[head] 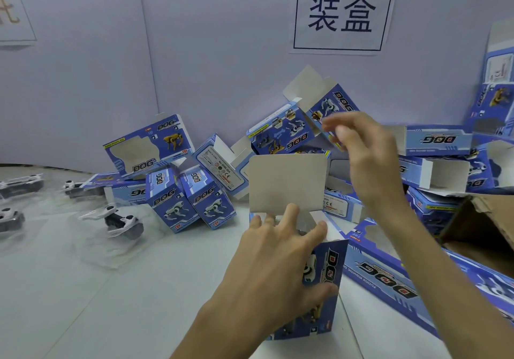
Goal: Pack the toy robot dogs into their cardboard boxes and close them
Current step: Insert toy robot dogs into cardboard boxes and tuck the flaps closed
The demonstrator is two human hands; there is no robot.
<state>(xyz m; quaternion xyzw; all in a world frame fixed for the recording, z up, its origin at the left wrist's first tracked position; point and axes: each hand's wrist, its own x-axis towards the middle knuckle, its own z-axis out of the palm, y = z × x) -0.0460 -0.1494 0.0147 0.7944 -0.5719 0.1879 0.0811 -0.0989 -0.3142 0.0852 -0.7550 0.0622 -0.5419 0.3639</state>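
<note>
Bagged white toy dogs (122, 221) are lying near the left edge of the desk (83, 303). The left hand (278, 258) is gripping an upright blue DOG box (328, 272) at front centre, its grey top flap (288, 183) standing open. The right hand (367, 158) is hovering above, fingers loosely apart, holding nothing.

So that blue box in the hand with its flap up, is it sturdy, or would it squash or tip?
Likely light and squashable: the blue box looks like thin card, and the left hand alone steadies it. Its raised flap is one thin sheet, so probably bends easily. Standing on its narrow end, it might tip if pushed high.
</note>
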